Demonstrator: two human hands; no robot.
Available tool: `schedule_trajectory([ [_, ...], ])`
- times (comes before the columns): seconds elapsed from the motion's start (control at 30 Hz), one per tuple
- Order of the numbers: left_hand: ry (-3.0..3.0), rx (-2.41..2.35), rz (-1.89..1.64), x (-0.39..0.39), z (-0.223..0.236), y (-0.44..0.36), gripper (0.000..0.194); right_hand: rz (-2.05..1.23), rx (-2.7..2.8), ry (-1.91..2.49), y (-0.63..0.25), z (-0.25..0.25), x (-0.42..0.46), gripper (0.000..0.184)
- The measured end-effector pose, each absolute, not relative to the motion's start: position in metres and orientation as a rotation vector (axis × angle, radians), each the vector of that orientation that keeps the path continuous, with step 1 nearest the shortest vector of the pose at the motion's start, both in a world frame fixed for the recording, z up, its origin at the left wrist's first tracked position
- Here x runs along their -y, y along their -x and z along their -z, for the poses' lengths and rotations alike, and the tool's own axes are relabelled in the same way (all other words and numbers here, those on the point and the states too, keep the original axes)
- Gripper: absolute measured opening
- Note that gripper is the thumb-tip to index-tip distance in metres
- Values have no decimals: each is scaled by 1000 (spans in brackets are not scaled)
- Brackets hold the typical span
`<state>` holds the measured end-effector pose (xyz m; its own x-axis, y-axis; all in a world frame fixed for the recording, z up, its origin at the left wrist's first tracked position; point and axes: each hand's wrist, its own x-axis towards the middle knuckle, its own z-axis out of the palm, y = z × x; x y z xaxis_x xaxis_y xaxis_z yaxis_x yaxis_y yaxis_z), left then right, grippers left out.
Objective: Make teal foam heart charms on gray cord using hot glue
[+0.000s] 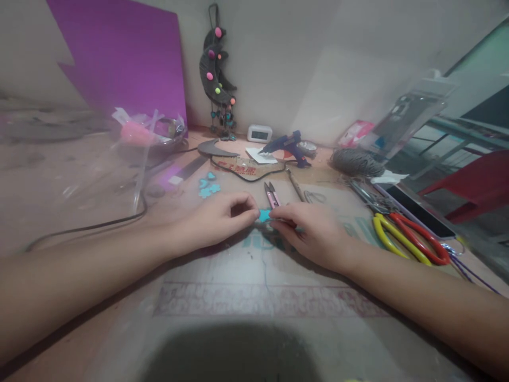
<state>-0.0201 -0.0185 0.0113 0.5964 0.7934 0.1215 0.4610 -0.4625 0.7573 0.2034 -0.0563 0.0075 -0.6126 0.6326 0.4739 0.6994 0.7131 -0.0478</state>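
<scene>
A small turquoise star-shaped piece (264, 215) is held just above the table between my two hands. My left hand (234, 212) pinches its left side with thumb and forefinger. On the other side, the fingertips of my right hand (306, 225) close on its right edge. Thread snips with pink handles (273, 196) lie right behind the star, blades pointing away. Several more turquoise cut-outs (209, 189), flower shapes among them, rest beyond my left hand. A thin strand seems to run by my right fingertips, but blur hides its course.
A blue glue gun (288, 147) stands at the back beside a white digital clock (260, 133). Scissors with red and yellow handles (411, 239), a phone (421, 209) and grey yarn (357, 162) lie right. A decorated moon hanging (214, 74) is on the wall; a black cord (87, 227) crosses left.
</scene>
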Motion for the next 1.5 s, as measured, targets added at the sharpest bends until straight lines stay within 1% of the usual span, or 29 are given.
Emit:
schedule_trajectory([
  [0.23, -2123, -1000, -595, 19, -11, 21, 23, 145, 2459, 966, -204, -8, 57, 18],
  [0.3, -2132, -996, -595, 18, -10, 21, 23, 165, 2469, 990, -203, -8, 57, 16],
  [0.4, -2146, -977, -605, 18, -9, 20, 22, 202, 2475, 1003, -203, -9, 56, 19],
  [0.53, -2144, -966, -611, 18, -10, 20, 23, 245, 2493, 967, -202, -9, 56, 22],
  [0.7, -2127, -970, -610, 19, -11, 20, 24, 281, 2512, 905, -203, -8, 56, 21],
  [1.13, -2089, -1007, -596, 19, -7, 19, 23, 301, 2486, 802, -203, -7, 55, 22],
  [1.27, -2105, -979, -632, 17, -5, 17, 19, 297, 2490, 822, -202, -5, 56, 23],
  [1.4, -2099, -983, -638, 18, -5, 16, 18, 154, 2416, 887, -202, -2, 58, 23],
  [1.5, -2091, -1000, -646, 20, -7, 16, 18, -26, 2362, 993, -202, -5, 60, 34],
])
